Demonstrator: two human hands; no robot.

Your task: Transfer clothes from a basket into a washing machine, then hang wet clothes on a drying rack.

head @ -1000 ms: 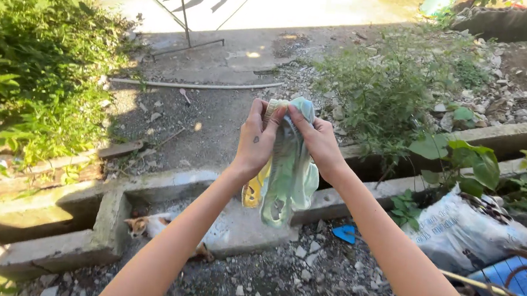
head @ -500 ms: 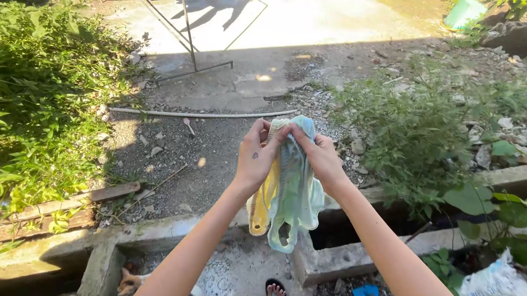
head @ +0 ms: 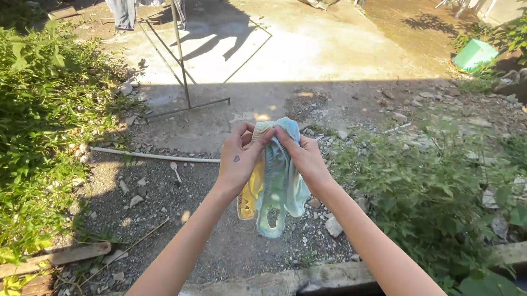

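Between both hands' fingers (head: 257, 142): cloth (head: 276, 182).

Both bare forearms reach forward from the near edge and converge toward the middle of the scene. The left hand (head: 239, 156) and the right hand (head: 302, 157) are raised side by side, fingers curled and pinched closed, knuckles nearly touching.

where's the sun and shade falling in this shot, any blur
Head view: harsh sun on the concrete yard, where the rack casts sharp shadows; both hands and the cloth are sunlit over shaded gravel; wide-angle bending at the edges, no obvious blur.
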